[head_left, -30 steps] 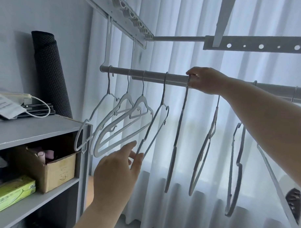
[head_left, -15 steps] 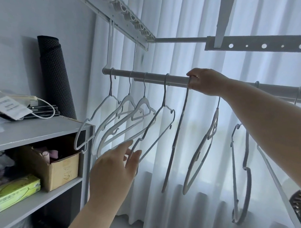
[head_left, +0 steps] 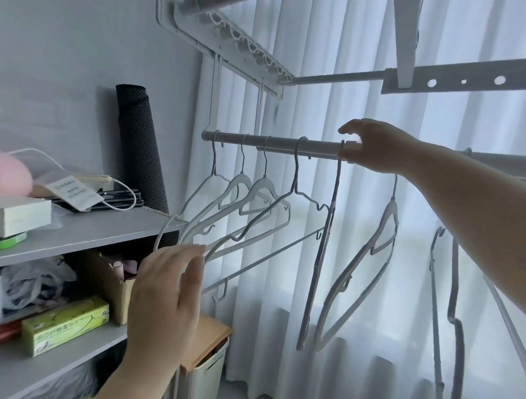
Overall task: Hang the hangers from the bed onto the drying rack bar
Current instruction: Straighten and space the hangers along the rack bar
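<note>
1. Head view, first risk: the bunched hangers [head_left: 264,187] lean out from the bar [head_left: 283,145] toward the shelf unit [head_left: 78,232], and their lower corners crowd together at the left fingertips. A sideways nudge there could lock their notches and small hooks into one another. It could also walk the outermost hook toward the bar's open end, the hook farthest from the right fingers.
2. Second risk: the edge-on hanger [head_left: 326,245] hangs straight down from under the right thumb. If its hook is not fully over the bar when the thumb lifts, it would likely slip and fall.
3. Left hand [head_left: 166,295]: the fingers are nearly straight and relaxed, grasping nothing. The fingertips [head_left: 198,250] touch the lower corners of the bunched hangers.
4. Right hand [head_left: 379,147]: the thumb tip lies where the edge-on hanger's hook crosses the bar, and the index finger arches above with bar showing beneath it. I cannot tell whether the hook is pinched or merely steadied.
5. The task's hangers are on the bar on both sides of the right fingers, and two more hangers [head_left: 386,225] hang beyond the wrist. The bed is out of view.
</note>
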A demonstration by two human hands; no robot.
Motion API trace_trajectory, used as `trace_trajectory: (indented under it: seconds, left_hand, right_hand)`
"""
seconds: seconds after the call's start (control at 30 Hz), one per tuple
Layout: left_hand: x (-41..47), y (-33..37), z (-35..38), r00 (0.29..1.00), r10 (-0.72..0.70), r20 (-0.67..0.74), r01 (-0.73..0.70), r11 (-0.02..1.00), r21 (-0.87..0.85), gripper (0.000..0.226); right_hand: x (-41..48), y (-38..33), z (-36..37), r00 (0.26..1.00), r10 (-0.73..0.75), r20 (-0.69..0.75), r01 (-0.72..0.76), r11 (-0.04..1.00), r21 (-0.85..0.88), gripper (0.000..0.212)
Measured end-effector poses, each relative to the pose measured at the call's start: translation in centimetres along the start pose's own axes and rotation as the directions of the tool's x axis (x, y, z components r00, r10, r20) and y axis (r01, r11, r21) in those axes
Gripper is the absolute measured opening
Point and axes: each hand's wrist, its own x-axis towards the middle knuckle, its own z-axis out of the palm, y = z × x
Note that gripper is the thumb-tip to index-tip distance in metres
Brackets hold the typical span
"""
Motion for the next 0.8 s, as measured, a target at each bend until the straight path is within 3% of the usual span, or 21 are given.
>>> trace_trajectory:
  seconds: [0.13,0.23,0.4,0.57,0.7,0.8]
  left_hand:
    - [0.8,-1.3,-1.1,0.999,-0.029,-0.035,0.029,0.999,-0.015,0.080]
    - [1.9,-2.2,-1.3,0.996,-0.058,-0.062,0.057,0.998,-0.013,0.064]
    - [3.8,-4.6,-0.1,0.987,-0.154,-0.045,0.147,0.980,-0.133,0.062]
    - [5.9,-8.3,0.3,0.986,-0.162,0.023,0.164,0.970,-0.179,0.059]
    - [6.3,-9.7,0.7,0.989,-0.109,0.104,0.132,0.958,-0.253,0.037]
    - [6.6,-10.5,1.3,0.982,-0.087,0.165,0.133,0.948,-0.290,0.039]
  right_hand:
    - [-0.1,-0.2,0.1,1.000,-0.024,0.015,0.025,0.999,-0.039,0.045]
    - [0.5,-1.2,-0.2,0.999,-0.031,0.009,0.032,0.998,-0.046,0.046]
    - [2.7,-3.5,0.3,0.999,-0.037,0.006,0.037,0.997,-0.069,0.045]
    - [6.0,-6.5,2.3,1.000,-0.011,0.010,0.012,0.996,-0.094,0.045]
    - [7.9,-8.7,4.4,0.999,0.030,0.033,-0.026,0.994,-0.107,0.045]
    - [8.8,-9.4,5.4,0.996,0.079,0.049,-0.073,0.991,-0.111,0.044]
